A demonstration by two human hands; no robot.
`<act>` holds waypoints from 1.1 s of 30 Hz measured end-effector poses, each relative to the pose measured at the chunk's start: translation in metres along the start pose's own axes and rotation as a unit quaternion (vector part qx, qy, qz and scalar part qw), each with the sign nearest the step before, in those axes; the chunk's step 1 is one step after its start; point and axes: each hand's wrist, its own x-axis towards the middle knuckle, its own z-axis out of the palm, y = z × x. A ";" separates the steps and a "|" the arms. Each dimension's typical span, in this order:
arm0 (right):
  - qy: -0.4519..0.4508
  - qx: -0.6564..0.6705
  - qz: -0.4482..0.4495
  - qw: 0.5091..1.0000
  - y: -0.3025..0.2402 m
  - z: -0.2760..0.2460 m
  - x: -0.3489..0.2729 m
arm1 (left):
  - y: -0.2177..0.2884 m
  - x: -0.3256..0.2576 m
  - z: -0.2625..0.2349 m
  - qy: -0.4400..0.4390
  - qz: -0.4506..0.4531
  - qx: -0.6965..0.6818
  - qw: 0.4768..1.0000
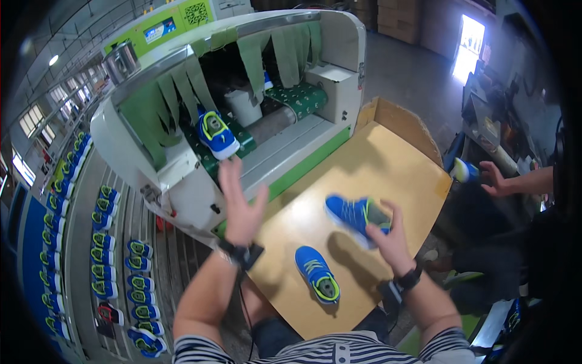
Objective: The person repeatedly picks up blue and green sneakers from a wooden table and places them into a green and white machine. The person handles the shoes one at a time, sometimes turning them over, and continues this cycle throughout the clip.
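My left hand [241,209] is open, fingers stretched toward a blue shoe [217,134] with lime-green trim and a white sole. That shoe sits on the green belt at the machine's opening; whether my fingertips touch it I cannot tell. In my right hand [391,241] is a blue sneaker [351,212], gripped near its heel and held above the tan tabletop, slightly blurred. Closer to me, a matching blue shoe [316,273] stands upright on the table [285,227], its toe pointing away.
Green strips [176,91] hang over the opening of the white machine [336,42]. Racks at left hold rows of blue shoes [103,249]. A cardboard edge [406,124] borders the table's far side. At right, another person's hand [497,179] is beside a blue shoe [465,170].
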 end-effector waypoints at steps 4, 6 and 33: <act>0.000 -0.006 -0.274 0.962 -0.075 0.060 0.135 | -0.026 -0.102 0.015 -0.310 -0.181 0.146 0.922; -0.005 0.003 -0.332 0.943 -0.113 0.104 0.200 | -0.029 -0.122 0.022 -0.396 -0.217 0.197 0.870; -0.204 -0.441 -0.157 0.860 0.080 -0.085 0.117 | -0.046 -0.130 0.035 -0.474 -0.218 0.231 0.822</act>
